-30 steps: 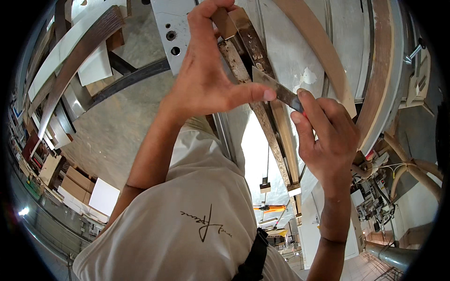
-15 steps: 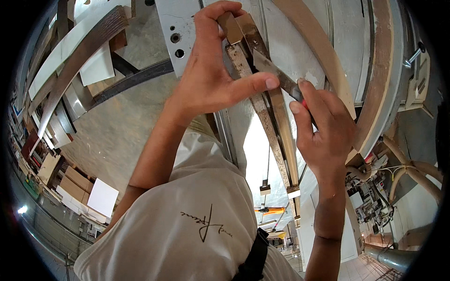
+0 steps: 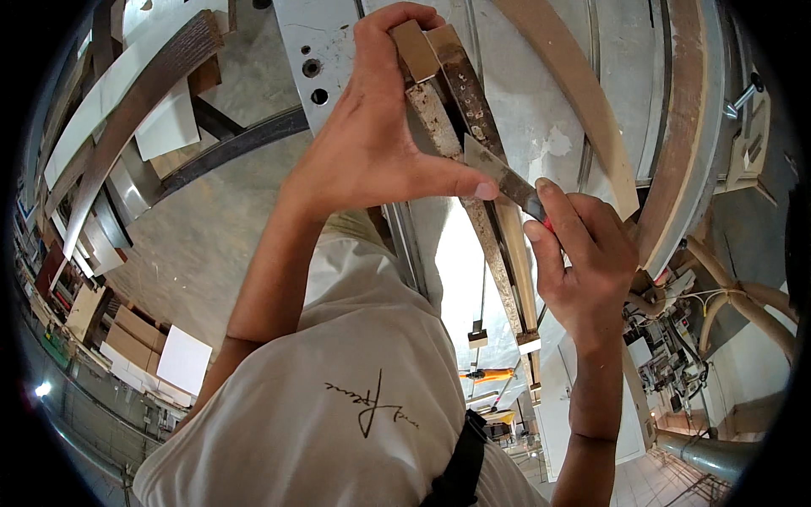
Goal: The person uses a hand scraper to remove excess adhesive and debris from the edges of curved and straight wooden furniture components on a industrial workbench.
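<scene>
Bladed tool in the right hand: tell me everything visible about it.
The bladed tool has a flat, grey, metal-looking blade with a slanted end and dark smudges. The right hand pinches its handle between thumb and forefinger, hiding nearly all but some red. It lies diagonally, tip toward the upper left, across wood-looking strips. The thumb of the left hand is at its lower edge; contact is unclear.

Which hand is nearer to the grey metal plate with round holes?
Left. The left hand is right beside the plate, overlapping its edge in this view; the right hand, holding a flat-bladed tool, is farther off, lower right.
</scene>
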{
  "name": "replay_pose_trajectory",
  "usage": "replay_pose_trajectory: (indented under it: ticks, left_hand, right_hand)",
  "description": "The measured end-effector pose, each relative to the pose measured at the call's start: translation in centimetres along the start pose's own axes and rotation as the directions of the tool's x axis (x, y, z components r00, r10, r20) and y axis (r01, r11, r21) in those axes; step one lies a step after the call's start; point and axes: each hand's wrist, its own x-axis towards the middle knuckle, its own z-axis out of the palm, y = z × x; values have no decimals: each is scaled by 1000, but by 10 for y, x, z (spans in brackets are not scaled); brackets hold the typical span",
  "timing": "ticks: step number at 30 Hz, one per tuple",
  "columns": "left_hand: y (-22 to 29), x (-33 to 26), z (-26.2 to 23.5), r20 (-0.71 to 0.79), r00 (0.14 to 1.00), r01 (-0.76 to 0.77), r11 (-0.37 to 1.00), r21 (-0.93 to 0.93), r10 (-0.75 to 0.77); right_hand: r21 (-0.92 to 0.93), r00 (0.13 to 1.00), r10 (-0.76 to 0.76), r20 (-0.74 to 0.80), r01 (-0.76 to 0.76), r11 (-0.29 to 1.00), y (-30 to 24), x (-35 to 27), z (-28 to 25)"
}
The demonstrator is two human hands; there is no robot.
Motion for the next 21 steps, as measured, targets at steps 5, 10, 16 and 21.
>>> replay_pose_trajectory:
  ticks: [5, 10, 16, 21]
  left_hand:
    - [2, 0, 1, -15, 999, 43, 997, -57, -44]
    - [3, 2, 3, -23, 998, 48, 995, -92, -50]
    - [-1, -1, 4, -46, 998, 32, 997, -73, -36]
    - [9, 6, 7, -59, 995, 73, 993, -90, -79]
  right_hand:
    - [0, 999, 14, -31, -14, 1000, -1, 4, 3]
    - [30, 997, 4, -74, -2, 1000, 3, 3, 8]
    - [17, 996, 41, -76, -40, 999, -3, 2, 10]
    - [-2, 988, 32, -152, -33, 999, -3, 4, 11]
